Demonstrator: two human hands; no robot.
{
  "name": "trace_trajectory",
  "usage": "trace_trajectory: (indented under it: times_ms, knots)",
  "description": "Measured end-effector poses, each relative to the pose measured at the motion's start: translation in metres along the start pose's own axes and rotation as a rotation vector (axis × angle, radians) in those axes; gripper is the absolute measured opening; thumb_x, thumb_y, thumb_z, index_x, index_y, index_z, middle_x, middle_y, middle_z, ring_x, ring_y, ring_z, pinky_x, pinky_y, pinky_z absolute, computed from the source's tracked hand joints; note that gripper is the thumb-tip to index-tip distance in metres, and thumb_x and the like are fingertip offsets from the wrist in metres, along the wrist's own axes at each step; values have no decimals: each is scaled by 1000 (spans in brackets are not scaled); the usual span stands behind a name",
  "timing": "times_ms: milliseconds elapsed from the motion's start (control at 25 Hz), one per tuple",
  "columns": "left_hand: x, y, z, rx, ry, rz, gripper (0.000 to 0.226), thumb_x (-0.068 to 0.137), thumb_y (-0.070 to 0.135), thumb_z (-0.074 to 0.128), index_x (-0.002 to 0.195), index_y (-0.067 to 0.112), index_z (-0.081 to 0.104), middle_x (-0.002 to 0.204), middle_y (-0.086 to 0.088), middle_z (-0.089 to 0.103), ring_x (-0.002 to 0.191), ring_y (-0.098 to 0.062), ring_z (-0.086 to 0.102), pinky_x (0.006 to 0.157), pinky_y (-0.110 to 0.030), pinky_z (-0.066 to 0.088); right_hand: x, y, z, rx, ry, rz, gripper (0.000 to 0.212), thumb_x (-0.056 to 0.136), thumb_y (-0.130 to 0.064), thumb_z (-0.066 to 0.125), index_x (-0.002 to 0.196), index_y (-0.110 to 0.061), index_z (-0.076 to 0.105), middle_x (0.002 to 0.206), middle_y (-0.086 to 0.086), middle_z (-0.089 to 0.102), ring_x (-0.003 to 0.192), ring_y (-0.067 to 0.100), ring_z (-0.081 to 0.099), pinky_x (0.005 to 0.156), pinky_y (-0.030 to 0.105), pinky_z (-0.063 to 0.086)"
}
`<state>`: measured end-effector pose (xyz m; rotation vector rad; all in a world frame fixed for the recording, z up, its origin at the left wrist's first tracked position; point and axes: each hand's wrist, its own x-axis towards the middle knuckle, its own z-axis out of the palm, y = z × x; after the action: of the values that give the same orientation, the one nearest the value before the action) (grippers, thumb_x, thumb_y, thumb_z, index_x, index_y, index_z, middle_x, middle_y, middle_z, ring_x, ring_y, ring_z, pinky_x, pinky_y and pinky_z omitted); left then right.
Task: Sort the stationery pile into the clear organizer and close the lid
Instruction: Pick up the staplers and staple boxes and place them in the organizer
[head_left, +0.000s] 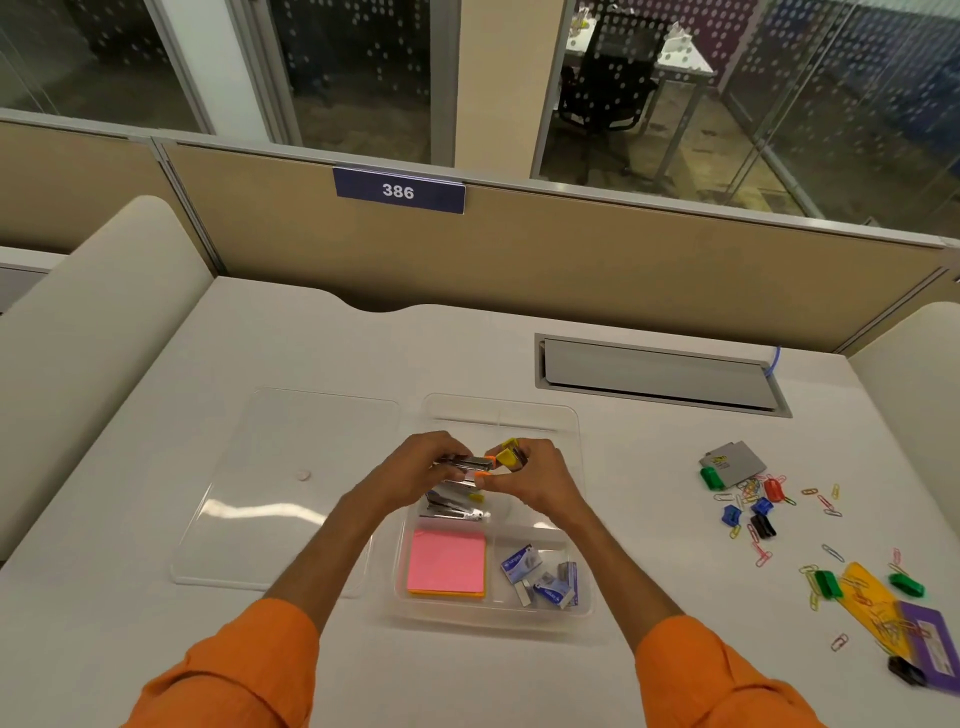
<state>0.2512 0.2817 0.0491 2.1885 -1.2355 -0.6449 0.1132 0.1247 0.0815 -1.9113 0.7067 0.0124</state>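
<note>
White desk (649, 467) before a partition (571, 249): left hand (415, 467) grips a silver stapler (464, 462), right hand (537, 480) pinches a yellow stapler (506, 455), both over the organizer (583, 519). Crammed carelessly, they may block the lid (291, 493) lying alongside.

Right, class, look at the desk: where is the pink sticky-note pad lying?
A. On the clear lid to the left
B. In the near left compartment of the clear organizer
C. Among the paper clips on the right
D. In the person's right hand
B: the pink sticky-note pad lies flat in the near left compartment of the clear organizer, next to the compartment holding the staple boxes.
</note>
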Motion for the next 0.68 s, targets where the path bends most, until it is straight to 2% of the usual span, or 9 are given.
trace_trajectory:
  times_ms: [80,200,320,440,480,560,680]
  knots:
    - [5,4,7,178,31,-2,25,93,16,61,116,18,68,107,-2,68,97,-19,59,84,-32,47,5,2,1,-95,23,-29,44,60,-33,91,97,-16,73,78,-6,69,66,3,60,60,13,47]
    - [6,11,24,406,69,-8,28,84,17,67,112,16,64,105,-6,66,94,-25,60,78,-35,45,7,11,-5,-164,107,-19,53,60,-39,90,104,-19,67,88,-5,68,79,10,65,72,20,54]
    - [-3,16,47,610,60,-26,38,59,12,87,91,14,66,81,-4,65,69,-23,64,53,-31,43,3,20,-19,-130,149,31,45,69,-33,85,105,-15,64,84,-6,63,73,10,60,68,20,51]
    - [-2,19,57,658,83,-47,49,31,3,91,70,14,65,63,-1,60,47,-18,57,38,-25,37,-7,30,-32,-128,121,84,45,76,-35,80,109,-15,60,89,-3,61,76,12,58,72,29,54]
    - [0,19,58,635,96,-51,52,22,1,91,65,14,64,60,-1,58,43,-17,54,36,-23,35,-11,32,-35,-112,99,104,45,77,-36,79,110,-16,56,91,-2,61,77,13,59,70,30,56]
    - [2,22,57,611,117,-55,56,12,1,90,60,14,64,56,-1,56,41,-16,53,35,-21,35,-19,37,-42,-62,35,149,46,81,-35,75,113,-18,48,96,0,61,71,13,59,56,22,52]
    - [5,20,59,582,120,-62,53,13,4,93,56,15,64,55,0,56,43,-16,54,36,-21,35,-25,42,-43,-100,-30,153,43,87,-36,69,112,-14,41,100,2,66,68,10,59,47,12,44]
